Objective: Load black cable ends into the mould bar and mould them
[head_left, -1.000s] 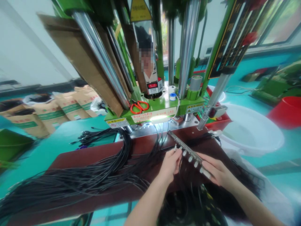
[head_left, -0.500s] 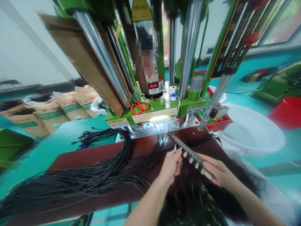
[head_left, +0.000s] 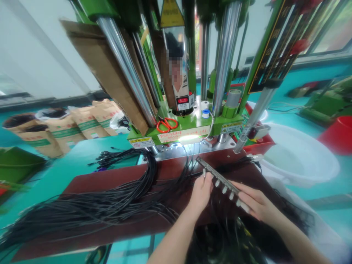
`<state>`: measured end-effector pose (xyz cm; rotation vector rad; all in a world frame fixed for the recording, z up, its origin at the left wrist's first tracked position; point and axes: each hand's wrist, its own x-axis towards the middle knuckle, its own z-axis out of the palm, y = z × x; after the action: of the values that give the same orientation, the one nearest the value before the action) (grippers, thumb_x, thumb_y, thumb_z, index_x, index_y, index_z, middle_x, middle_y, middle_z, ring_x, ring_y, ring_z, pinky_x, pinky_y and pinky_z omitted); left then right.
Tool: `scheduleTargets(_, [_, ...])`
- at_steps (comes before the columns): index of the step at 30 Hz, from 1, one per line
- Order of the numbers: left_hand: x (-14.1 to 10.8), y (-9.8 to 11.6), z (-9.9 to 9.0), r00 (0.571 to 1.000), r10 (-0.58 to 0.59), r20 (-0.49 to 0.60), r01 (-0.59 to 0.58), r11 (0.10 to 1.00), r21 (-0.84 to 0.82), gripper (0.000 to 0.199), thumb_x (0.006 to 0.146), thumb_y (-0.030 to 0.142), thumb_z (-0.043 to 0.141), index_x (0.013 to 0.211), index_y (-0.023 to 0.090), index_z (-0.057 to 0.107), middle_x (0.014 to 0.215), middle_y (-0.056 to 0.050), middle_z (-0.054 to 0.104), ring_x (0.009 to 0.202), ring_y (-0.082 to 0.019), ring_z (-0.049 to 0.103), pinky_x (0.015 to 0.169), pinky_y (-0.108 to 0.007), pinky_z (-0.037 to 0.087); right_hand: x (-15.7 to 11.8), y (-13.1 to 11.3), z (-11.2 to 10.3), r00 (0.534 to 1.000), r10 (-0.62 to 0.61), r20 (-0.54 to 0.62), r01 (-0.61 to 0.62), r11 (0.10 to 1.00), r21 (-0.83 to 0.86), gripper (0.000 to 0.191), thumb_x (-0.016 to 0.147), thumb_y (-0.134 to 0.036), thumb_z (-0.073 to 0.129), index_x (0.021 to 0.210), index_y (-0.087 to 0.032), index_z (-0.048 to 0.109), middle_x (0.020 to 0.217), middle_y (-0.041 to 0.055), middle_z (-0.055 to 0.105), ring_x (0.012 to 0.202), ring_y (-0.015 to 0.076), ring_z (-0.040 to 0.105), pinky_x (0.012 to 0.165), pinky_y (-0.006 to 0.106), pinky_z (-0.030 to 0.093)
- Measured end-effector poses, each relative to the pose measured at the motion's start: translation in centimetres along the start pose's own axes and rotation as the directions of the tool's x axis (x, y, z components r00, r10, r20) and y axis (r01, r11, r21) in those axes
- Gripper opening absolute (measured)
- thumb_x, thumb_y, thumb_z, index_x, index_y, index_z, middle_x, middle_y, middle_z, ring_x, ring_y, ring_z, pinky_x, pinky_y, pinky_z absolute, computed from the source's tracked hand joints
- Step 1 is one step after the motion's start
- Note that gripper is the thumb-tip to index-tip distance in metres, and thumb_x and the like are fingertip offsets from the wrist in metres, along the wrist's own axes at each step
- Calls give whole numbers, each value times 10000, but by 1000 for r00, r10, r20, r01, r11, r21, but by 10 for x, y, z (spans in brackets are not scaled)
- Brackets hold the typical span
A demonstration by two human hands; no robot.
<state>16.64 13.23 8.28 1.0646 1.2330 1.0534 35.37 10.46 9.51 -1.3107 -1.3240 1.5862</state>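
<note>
My right hand (head_left: 254,201) grips a slim metal bar fixture (head_left: 219,175) near its lower end. The bar slants from upper left to lower right above the brown board. Several light-coloured connectors (head_left: 224,189) sit along its near edge, with dark cables hanging below them. My left hand (head_left: 202,189) is closed in a pinch on a cable connector, whose small metal tip (head_left: 204,172) sticks up above the fingers, close beside the bar's upper half. The cable behind that tip is mostly hidden by the hand.
A long bundle of black cables (head_left: 90,205) spreads over the brown board (head_left: 82,179) at left. Behind stands a green press (head_left: 176,134) with a lit work area, orange-handled scissors (head_left: 167,125) on its ledge. A white basin (head_left: 299,154) is at right, paper sacks (head_left: 64,130) at far left.
The whole view has shifted slightly, so the press and cables appear a little farther right. Both hands keep their holds, and the metal tip stands slightly more upright beside the bar.
</note>
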Motion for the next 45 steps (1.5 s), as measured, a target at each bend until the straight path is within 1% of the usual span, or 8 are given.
scheduleTargets(6, [-2,2,-3,957,85,-277,-91,996,-8,392,812,544,328,653,195,406,487,60,371,390,-77,371,377,-199,305,-2,-2,5,995,70,-73,-61,991,120,507,728,-472,614,1153,-201,561,912,76,616,511,72,444,361,149,258])
scheduleTargets(12, [-1,4,-7,937,126,-326,-151,987,-53,392,797,558,361,750,184,468,475,73,361,381,-58,329,369,-178,285,-2,-7,3,994,95,-54,-87,987,132,571,722,-490,614,1196,-183,531,787,65,613,432,37,354,339,140,178])
scheduleTargets(18, [-4,10,-7,993,-112,-31,99,954,-282,409,751,617,385,671,217,357,406,113,246,287,-34,164,260,-141,134,-2,-8,-3,997,83,-5,-83,993,87,579,761,-478,578,1233,-152,495,449,-35,456,340,33,246,314,153,124])
scheduleTargets(24, [-7,14,-10,946,-227,232,291,910,-296,498,695,674,408,575,204,292,378,110,229,283,-13,142,275,-136,92,-1,-7,-5,997,60,45,-62,998,33,607,756,-517,555,1224,-134,498,481,-23,481,340,29,231,320,157,107])
scheduleTargets(33, [-4,13,-12,938,-250,241,315,905,-286,522,661,687,445,549,205,278,358,110,205,282,-17,142,276,-147,96,-1,-9,-4,990,97,97,-95,995,-27,565,787,-497,532,1235,-154,499,560,13,565,379,56,368,329,153,234])
scheduleTargets(36, [-4,9,-12,954,-233,190,279,922,-269,524,659,687,447,541,206,277,360,111,192,277,-18,146,269,-152,121,1,-13,-5,992,23,121,-13,997,-81,526,802,-480,517,1220,-161,526,914,93,647,797,192,592,652,272,491])
scheduleTargets(39, [-5,3,-12,972,-197,130,224,942,-250,527,672,691,422,523,207,274,352,108,185,266,-25,170,262,-160,142,4,-17,-8,974,-51,222,99,972,-211,500,831,-458,484,1238,-168,509,1218,88,525,1128,253,453,987,387,324])
scheduleTargets(45, [0,-1,-10,982,-168,86,182,965,-191,536,660,712,404,525,201,315,352,99,238,260,-26,198,260,-164,155,6,-12,-9,975,-79,206,121,973,-197,478,828,-449,496,1220,-178,528,1188,96,548,1093,255,482,951,384,376])
